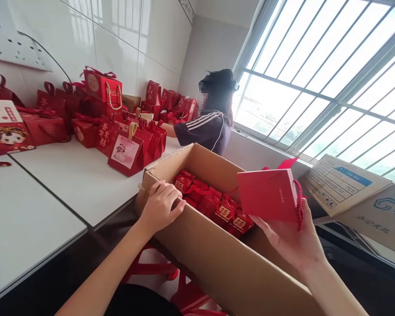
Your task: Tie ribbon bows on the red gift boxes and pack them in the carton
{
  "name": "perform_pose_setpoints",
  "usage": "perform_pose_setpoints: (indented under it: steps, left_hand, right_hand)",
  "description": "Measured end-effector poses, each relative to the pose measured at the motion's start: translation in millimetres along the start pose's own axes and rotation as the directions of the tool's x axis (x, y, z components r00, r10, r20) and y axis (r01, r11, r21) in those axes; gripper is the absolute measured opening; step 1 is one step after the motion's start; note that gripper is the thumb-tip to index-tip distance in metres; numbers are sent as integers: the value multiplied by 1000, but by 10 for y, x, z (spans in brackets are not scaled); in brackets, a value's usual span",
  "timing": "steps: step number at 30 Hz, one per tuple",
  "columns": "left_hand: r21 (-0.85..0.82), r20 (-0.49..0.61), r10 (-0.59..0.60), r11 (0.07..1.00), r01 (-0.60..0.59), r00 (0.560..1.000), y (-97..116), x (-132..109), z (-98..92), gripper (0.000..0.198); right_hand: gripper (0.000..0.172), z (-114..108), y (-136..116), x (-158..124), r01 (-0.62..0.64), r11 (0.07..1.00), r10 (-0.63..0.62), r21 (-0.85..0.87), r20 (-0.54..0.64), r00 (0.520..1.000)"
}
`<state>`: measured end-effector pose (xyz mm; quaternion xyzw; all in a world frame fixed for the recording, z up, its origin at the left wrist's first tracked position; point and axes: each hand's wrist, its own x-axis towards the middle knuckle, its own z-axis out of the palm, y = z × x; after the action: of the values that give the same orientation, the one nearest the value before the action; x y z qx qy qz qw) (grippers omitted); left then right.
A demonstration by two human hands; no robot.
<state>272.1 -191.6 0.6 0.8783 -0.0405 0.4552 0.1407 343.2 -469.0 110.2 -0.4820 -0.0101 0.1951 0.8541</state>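
My right hand holds a red gift box with a twisted red cord handle, tilted above the right part of an open cardboard carton. Its fingers lie partly behind the box. Wrapped over the carton's near left rim, my left hand grips the edge with its thumb along the top. Inside the carton, several small red gift boxes with gold double-happiness labels sit packed together at the left end.
On the white table at the left stand several red gift bags and boxes. A person in a dark striped-sleeve shirt is beyond the carton. Flattened cardboard leans at the right under the barred window. A red stool stands below the carton.
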Motion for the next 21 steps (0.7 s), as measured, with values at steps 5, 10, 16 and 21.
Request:
perform_pose_setpoints:
  steps: [5,10,16,21]
  left_hand:
    - [14,-19,-12,1000,12,1000,31,-17,28,17]
    - [1,-48,-33,999,33,998,59,-39,53,16]
    - [18,-72,-44,999,46,996,88,-33,61,18]
    - [4,-44,-65,998,65,997,108,-36,31,17]
  right_hand:
    - [46,-54,11,145,12,991,-8,-136,27,1000]
    - [55,-137,20,550,260,832,-212,-491,152,965]
    - [88,-329,307,1390,381,555,-303,-740,246,921]
    - [88,-720,931,1745,318,506,-150,-802,281,948]
